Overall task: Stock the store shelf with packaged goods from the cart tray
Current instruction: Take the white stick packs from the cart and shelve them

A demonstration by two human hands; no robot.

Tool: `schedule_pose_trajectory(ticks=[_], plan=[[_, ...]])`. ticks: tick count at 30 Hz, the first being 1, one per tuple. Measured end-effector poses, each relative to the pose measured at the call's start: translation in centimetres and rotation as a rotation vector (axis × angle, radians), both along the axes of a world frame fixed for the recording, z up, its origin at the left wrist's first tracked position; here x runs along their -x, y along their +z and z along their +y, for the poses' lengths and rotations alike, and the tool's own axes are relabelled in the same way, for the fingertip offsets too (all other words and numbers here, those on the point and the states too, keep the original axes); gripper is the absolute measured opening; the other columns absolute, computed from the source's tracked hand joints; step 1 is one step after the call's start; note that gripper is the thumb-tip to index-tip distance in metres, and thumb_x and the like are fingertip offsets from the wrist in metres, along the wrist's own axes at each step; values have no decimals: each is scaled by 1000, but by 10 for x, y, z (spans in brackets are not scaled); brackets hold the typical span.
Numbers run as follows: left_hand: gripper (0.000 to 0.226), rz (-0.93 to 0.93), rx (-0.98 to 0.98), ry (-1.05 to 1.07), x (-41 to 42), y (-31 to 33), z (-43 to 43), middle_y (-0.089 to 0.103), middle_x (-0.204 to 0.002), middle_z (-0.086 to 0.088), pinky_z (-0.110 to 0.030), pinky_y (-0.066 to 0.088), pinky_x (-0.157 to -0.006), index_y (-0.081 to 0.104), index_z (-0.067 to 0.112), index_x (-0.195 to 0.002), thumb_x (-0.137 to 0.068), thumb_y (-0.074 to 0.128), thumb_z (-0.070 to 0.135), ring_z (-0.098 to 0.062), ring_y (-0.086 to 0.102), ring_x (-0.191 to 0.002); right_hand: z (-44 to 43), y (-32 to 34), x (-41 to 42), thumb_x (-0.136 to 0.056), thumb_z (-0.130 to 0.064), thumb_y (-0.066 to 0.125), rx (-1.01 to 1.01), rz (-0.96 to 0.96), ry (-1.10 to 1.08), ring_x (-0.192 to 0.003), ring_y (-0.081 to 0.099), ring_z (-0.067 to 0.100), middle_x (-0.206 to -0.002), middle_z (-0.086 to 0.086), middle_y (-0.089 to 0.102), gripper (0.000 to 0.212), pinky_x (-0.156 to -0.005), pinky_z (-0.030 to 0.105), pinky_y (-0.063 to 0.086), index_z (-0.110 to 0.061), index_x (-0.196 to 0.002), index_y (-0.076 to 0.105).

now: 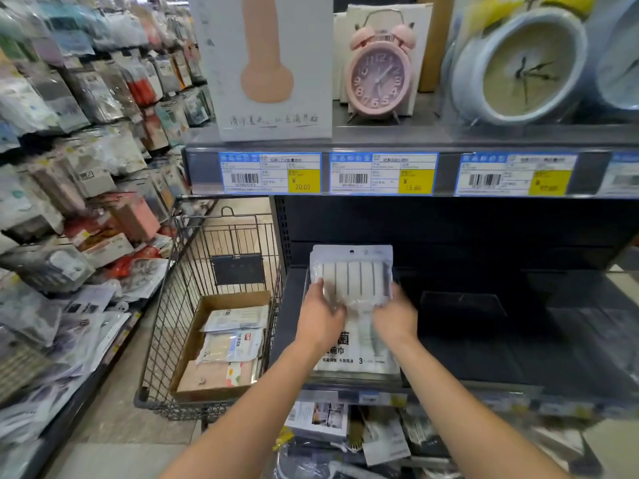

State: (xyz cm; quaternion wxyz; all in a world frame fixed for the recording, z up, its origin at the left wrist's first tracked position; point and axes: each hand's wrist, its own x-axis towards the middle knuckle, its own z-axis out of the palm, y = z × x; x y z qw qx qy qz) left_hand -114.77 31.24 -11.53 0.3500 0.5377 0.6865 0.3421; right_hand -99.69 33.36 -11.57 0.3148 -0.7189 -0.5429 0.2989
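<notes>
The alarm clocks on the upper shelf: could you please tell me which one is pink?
The smaller twin-bell clock, standing right of the white box; the larger clock to its right is pale blue.

The package [352, 276] is white with thin dark stripes; the shelf [501, 340] is black. The upper-centre alarm clock [378, 69] is pink.

This is a shop, seen from an aisle of household goods. At 12 o'clock, price tags [269, 172] with barcodes and yellow price fields line the edge of a shelf [447, 174]. A pink alarm clock [378, 74] and a blue alarm clock [518, 67] stand above them. At 9 o'clock, hanging packets [100, 95] crowd a rack [62, 430]. At 8 o'clock, a wire cart [242, 236] carries a cardboard tray [190, 347] of sealed goods.
</notes>
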Motion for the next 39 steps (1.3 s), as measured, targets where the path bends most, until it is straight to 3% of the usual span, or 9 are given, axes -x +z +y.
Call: schedule_pose_trajectory(ticks=[2,5,7,9,14,20,26,29,39], plan=[[76,-7,-41,-3,-1,4,-4,52,-153,-5,-43,50,-111,25,16,-162,-98,64,22,-28,57,-134,-4,1,2,-94,-1,53,-26,12,15,-93,64,23,-120,11,69,64,-77,25,47,-19,-154,36],[68,37,-115,-13,-1,12,-9,49,-155,-2,-33,48,-110,32,15,-159,-98,62,19,-22,57,-133,-9,0,6,-93,-4,56,-96,-40,51,-101,69,29,-133,15,64,77,-88,38,58,-22,-161,23],[64,97,-164,-8,3,17,-12,52,-153,-5,-36,48,-110,38,13,-155,-96,62,18,-22,58,-130,-14,1,11,-95,-8,59,-151,-153,124,-128,58,31,-158,13,42,76,-106,36,49,-15,-161,23],[61,199,-205,-15,9,25,-15,52,-153,-5,-38,42,-117,44,12,-152,-95,63,18,-22,51,-139,-17,3,17,-96,-11,60,-221,-199,208,-146,40,27,-165,9,29,68,-116,34,37,-12,-158,32],[52,496,-188,17,50,37,-37,46,-160,-4,-38,38,-118,52,20,-149,-98,60,27,-22,43,-146,-17,9,46,-100,-20,55,-222,-229,451,-154,24,17,-166,0,30,59,-124,35,25,-17,-156,38],[52,618,-16,231,146,19,-90,59,-146,2,-43,48,-111,53,22,-146,-97,58,35,-22,55,-133,-27,17,129,-102,-23,52,-247,-361,767,-155,21,19,-166,3,30,58,-124,34,17,-13,-157,35],[45,717,120,349,248,3,-154,65,-131,1,-45,53,-102,59,23,-136,-93,55,34,-23,61,-122,-52,-2,248,-98,-27,54,-242,-419,1006,-138,45,25,-150,8,49,52,-110,38,41,-12,-147,46],[45,746,167,386,309,-13,-177,66,-129,0,-44,52,-103,60,20,-135,-92,55,33,-25,62,-122,-70,-16,316,-99,-27,53,-189,-441,1099,-136,48,26,-148,7,50,51,-109,38,42,-12,-147,46],[46,826,235,308,523,-53,-190,62,-132,-2,-41,41,-108,58,19,-137,-95,51,37,-27,58,-126,-75,-68,532,-96,-24,54,-32,-626,1082,-121,57,30,-131,10,59,41,-96,38,48,-11,-135,53]])
